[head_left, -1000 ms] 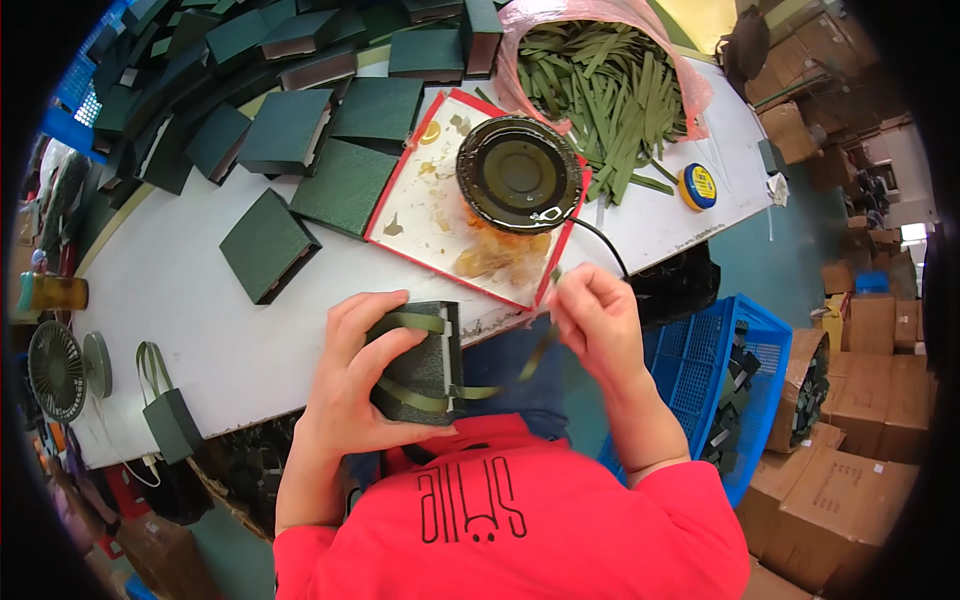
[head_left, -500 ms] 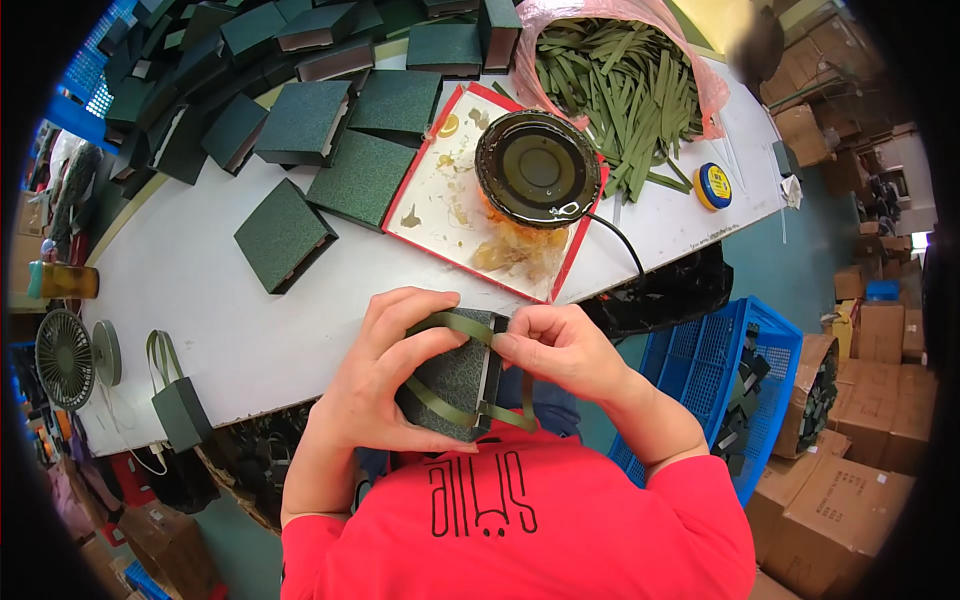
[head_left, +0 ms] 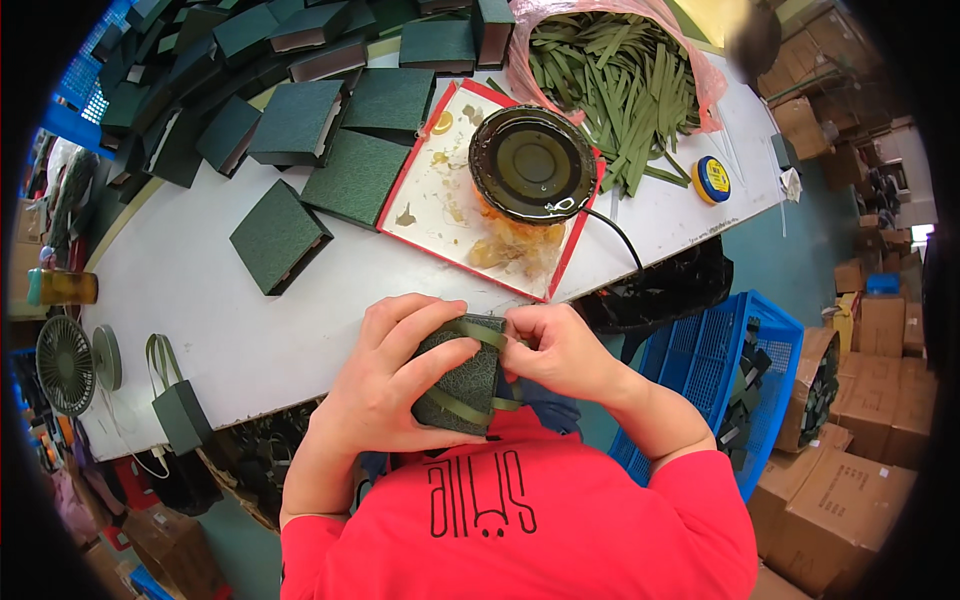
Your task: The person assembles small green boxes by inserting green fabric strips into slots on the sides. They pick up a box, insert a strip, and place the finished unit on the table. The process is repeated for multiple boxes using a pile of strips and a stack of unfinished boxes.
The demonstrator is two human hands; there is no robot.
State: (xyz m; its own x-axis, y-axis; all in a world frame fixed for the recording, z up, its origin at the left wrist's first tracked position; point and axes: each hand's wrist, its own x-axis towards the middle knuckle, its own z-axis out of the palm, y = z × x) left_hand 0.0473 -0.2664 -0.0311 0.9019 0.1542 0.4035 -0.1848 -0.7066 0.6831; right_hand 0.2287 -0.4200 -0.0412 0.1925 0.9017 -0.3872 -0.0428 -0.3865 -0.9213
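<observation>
A dark green textured box (head_left: 462, 378) is held close to my chest, just off the white table's (head_left: 240, 330) near edge. My left hand (head_left: 395, 375) wraps around its left side and top, fingers spread over the lid. My right hand (head_left: 555, 352) pinches an olive green ribbon (head_left: 478, 332) at the box's upper right corner. The ribbon runs across the top of the box, and a second band (head_left: 455, 405) of it crosses the lower part.
Several matching green boxes (head_left: 280, 235) lie over the table's left and far side. A red-edged tray (head_left: 455, 210) carries a round black glue pot (head_left: 532, 165) with a cable. A pink bag of green ribbon strips (head_left: 620, 70), a blue crate (head_left: 730, 390), cardboard cartons (head_left: 850, 490), a small fan (head_left: 65, 365).
My right hand came in from the right to the box and now grips the ribbon at its corner. The box has turned in my hands, with the ribbon drawn across its top.
</observation>
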